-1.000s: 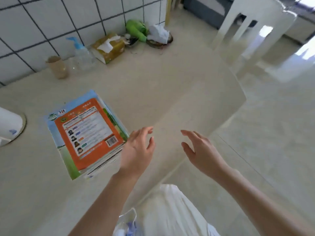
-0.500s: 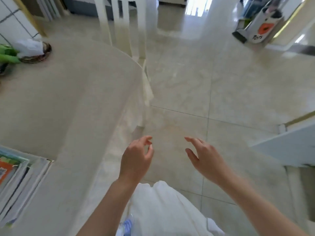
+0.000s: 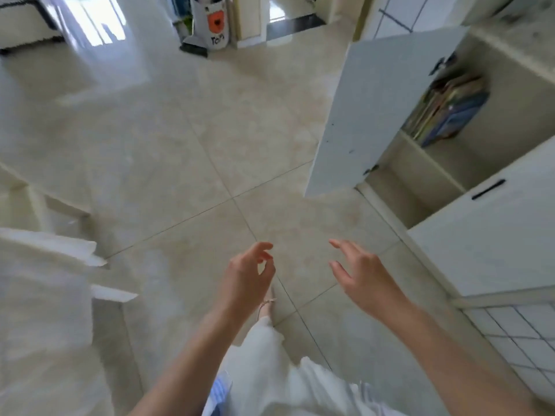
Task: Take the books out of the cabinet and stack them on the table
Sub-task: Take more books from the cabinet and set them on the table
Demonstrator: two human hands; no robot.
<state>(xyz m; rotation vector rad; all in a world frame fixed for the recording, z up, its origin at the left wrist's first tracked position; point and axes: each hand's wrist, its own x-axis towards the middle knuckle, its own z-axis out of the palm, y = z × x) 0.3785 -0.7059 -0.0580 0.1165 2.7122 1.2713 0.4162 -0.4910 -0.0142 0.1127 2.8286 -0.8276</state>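
Both hands, L (image 3: 250, 273) & R (image 3: 362, 273), empty w/ loose fingers; books (image 3: 447, 111) in open cabinet (image 3: 510, 94).

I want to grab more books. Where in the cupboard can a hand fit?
Bare shelf lies right of the books, beside the inner wall. The lower compartment looks bare too. It is crowded left, between the books and the open door.

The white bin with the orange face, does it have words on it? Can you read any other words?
"Tom", roughly, in dark letters low on the white bin; blurred, so not certain.
The books in the open cabinet: print too blurred to read.
Nothing else readable.
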